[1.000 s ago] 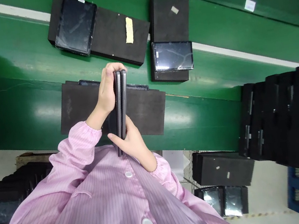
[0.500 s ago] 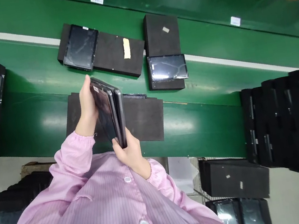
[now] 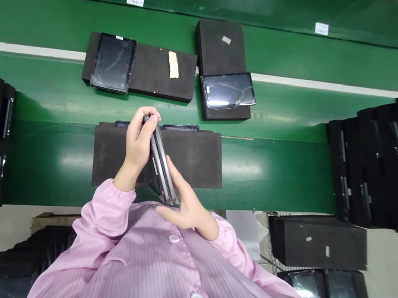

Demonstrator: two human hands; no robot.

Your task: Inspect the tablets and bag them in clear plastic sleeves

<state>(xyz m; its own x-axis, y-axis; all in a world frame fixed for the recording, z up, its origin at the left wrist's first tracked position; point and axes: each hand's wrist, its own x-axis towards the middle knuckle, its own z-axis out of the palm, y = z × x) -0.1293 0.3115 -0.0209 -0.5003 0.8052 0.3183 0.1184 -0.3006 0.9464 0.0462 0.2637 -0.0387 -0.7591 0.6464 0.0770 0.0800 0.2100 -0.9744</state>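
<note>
1. I have the bare left hand (image 3: 139, 141) closed round the top of the slim dark-grey metal-edged tablets (image 3: 160, 163), its fingers (image 3: 147, 118) curled over their end; the tablets stand edge-on at mid-frame, above the pink striped smock (image 3: 128, 269)
2. The right hand (image 3: 190, 212) is spread open, with only its thumb (image 3: 171, 167) lying along the tablets
3. I judge them light, stiff, slick and fragile, best held by the long edges
4. At 12 o'clock, a flat black foam pad (image 3: 197, 162) lies just behind them on the green conveyor belt (image 3: 275, 166)
5. At 1 o'clock, a glossy black tablet (image 3: 228, 90) rests on a black foam block (image 3: 221, 45)
6. Tall black foam stacks (image 3: 379, 163) at 3 o'clock bound the open green belt
</note>
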